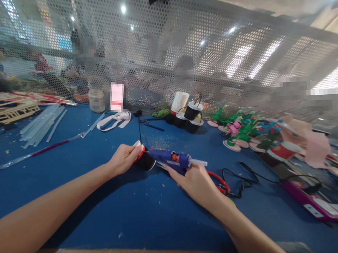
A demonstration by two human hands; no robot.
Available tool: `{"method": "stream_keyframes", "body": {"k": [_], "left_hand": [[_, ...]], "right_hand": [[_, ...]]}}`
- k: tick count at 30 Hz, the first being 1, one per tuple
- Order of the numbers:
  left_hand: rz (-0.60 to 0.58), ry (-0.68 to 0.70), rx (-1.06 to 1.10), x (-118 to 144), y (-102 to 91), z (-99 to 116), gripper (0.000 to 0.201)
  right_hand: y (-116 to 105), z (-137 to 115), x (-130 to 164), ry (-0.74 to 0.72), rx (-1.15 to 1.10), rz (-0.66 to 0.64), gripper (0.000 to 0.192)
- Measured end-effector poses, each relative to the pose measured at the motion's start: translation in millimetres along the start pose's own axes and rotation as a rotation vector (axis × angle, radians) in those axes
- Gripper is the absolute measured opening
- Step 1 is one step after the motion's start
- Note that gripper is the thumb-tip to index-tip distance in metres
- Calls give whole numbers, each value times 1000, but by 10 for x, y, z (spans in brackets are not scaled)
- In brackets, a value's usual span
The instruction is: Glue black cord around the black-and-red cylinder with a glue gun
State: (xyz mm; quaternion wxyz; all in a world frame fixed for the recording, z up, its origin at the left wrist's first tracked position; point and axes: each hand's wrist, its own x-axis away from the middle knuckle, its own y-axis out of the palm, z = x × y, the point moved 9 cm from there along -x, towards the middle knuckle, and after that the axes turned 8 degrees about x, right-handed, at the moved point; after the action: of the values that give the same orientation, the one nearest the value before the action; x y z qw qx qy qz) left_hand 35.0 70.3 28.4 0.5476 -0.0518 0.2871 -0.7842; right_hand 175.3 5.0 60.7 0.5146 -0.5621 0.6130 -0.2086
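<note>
My left hand (124,159) is closed on a small paper cup (146,161), tilted on its side, with a black wrap and a red and white rim. A thin black strand stands up from the cup. My right hand (198,179) grips a blue hot glue gun (167,156), its nozzle at the cup's side and a clear glue stick out of its back. An orange handle loop (221,182) shows beyond the right hand, and a thin metal tip shows under the gun; they look like scissors, partly hidden by the hand.
Black-wrapped cups (193,111) and a white cup stack (180,101) stand behind. Clear glue sticks (42,123), white ribbon (106,123) and pliers (153,123) lie at left and centre. Green craft pieces (242,126), a black cable (245,179) and a purple power strip (311,202) are right.
</note>
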Motion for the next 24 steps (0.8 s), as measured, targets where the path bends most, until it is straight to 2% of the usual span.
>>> {"method": "stream_keyframes", "body": {"k": [4,12,19,24], "left_hand": [[6,-33,22,-5,1,-39,40],[22,-37,17,-5,3,-36,41],[15,-26,3,0,4,-34,41],[7,-8,7,-3,7,-19,42]], "right_hand": [[1,-90,56,-69,-1,29,11],[49,-153,85,-67,-12,-19,10],[-10,-99,51,-73,0,22,11],[-14,22,-19,12,29,31,22]]}}
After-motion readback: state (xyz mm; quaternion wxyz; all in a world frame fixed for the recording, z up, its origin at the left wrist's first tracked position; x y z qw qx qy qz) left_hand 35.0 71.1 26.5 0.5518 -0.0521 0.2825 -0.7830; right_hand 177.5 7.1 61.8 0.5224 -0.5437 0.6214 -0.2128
